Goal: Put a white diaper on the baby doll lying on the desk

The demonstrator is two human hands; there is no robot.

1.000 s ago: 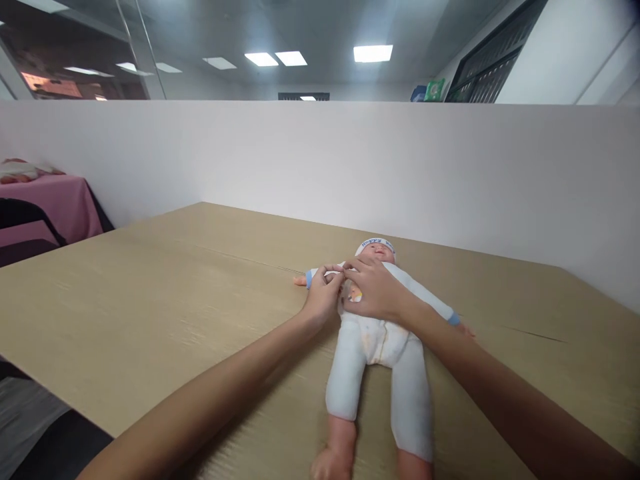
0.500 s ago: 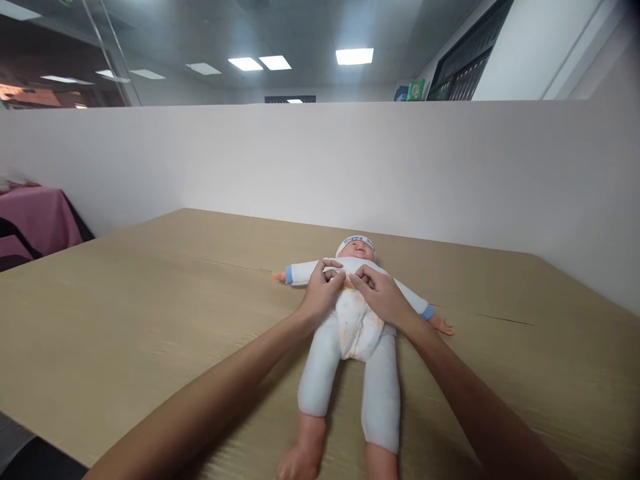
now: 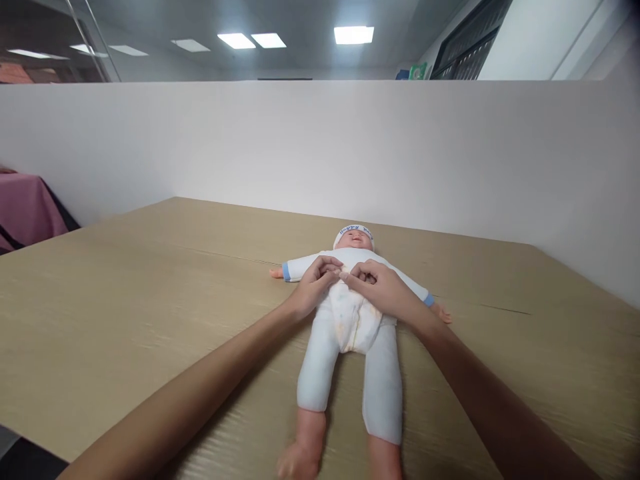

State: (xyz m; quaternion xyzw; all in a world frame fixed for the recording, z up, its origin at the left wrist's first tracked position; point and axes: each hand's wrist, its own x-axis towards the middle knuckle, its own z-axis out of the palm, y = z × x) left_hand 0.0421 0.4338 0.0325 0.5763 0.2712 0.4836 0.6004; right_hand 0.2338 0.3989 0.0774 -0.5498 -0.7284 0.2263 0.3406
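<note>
A baby doll (image 3: pixel 383 383) in a white suit with blue cuffs lies on its back, head away from me, arms spread. Around its hips is a white diaper (image 3: pixel 353 327) with pale printed marks. My left hand (image 3: pixel 320 281) is closed in a pinch at the diaper's upper front edge, on the doll's belly. Close beside it, my right hand (image 3: pixel 383 287) pinches the same edge, its fingertips almost meeting the left ones. The fingers hide most of the diaper's waistband.
The doll rests on a wide tan tabletop (image 3: pixel 150 287) with thin seams. Behind it stands a low white partition wall (image 3: pixel 300 147). A pink cloth (image 3: pixel 30 207) covers something at the far left, beyond the table's edge.
My right hand has shifted slightly left, so the fingertips of both hands are closer together at the waistband. The camera view has tilted a little downward.
</note>
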